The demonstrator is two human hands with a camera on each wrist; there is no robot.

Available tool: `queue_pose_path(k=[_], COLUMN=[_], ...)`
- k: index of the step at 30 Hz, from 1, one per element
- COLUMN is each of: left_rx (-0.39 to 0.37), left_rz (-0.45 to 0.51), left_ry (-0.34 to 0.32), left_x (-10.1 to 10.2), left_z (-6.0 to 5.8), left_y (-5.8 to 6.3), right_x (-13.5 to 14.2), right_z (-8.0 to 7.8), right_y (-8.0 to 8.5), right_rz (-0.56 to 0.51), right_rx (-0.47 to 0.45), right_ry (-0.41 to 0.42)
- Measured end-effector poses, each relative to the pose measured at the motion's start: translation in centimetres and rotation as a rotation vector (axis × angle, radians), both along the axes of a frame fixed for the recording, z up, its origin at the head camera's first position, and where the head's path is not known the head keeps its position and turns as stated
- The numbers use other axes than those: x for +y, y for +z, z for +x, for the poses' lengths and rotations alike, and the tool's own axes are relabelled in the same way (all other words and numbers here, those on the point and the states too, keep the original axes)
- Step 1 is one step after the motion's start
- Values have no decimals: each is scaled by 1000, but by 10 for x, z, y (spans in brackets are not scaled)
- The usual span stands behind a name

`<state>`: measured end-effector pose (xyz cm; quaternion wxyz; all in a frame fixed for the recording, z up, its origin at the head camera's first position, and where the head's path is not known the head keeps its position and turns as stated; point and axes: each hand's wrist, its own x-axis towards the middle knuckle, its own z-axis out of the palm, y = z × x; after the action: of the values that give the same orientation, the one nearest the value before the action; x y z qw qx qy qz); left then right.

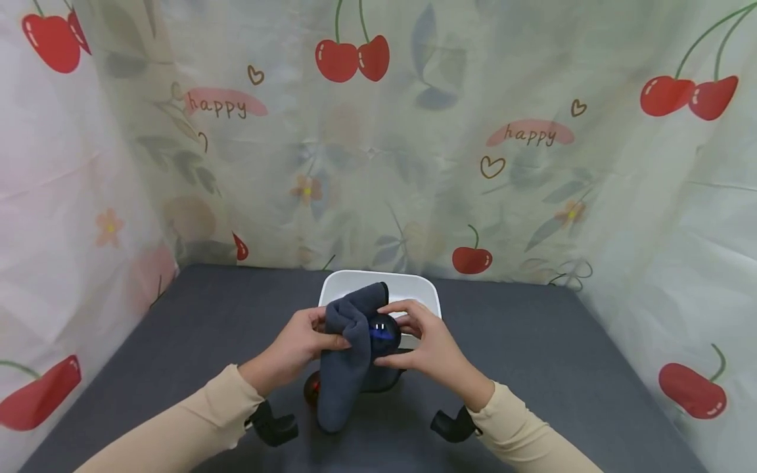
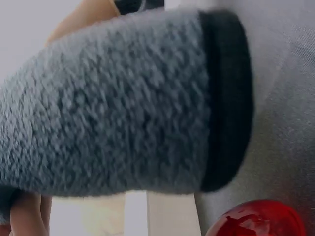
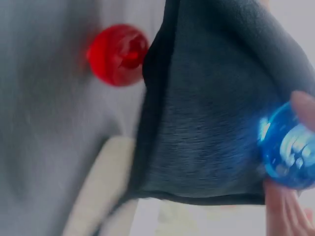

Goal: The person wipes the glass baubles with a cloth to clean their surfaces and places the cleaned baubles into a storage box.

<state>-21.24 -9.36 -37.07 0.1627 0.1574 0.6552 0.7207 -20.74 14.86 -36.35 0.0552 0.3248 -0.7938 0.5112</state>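
Observation:
A dark grey fleecy cloth (image 1: 343, 387) with a black edge hangs from my left hand (image 1: 298, 345), which pinches it between thumb and fingers. In my right hand (image 1: 426, 338) is a shiny see-through blue ball (image 3: 288, 152), held between thumb and fingertips. The ball rests against the cloth. Below and left of them, a clear red ball (image 3: 118, 55) lies on the dark table, partly behind the cloth in the head view. The cloth fills much of the left wrist view and hides most of the left hand there.
A white rectangular basin (image 1: 434, 295) stands on the table just behind the hands. The dark grey table (image 1: 520, 341) is enclosed by curtains (image 1: 378, 164) printed with cherries. A black mount (image 1: 275, 426) sits at each wrist.

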Motion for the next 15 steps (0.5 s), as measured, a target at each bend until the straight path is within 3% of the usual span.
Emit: queue_pose_path(k=[2,4,6,9,11,13,15], left_rx=[-18,-32,-19,5,24,17,5], left_rz=[6,1,-33,-75,-95,-85,-58], left_ry=[-28,-48,-58,-34,-16,2,13], left_x=[0,1,2,3,2,1,0], left_z=[0,-1,-1,0,0,0,0], left_y=[1,1,0,-2,-4,-5,-5], right_x=[0,-1,-3,-4,-3,-1,1], right_z=[-1,-1,-1,0,0,1,0], right_y=[-2,-4,-5,-3,-3,-2,-3], right_rz=[-94,-99,3,208,280,261,164], right_rx=[-102,-111,-5,226,307,253,115], right_ry=[48,59,29,-61,-77,-52,-10])
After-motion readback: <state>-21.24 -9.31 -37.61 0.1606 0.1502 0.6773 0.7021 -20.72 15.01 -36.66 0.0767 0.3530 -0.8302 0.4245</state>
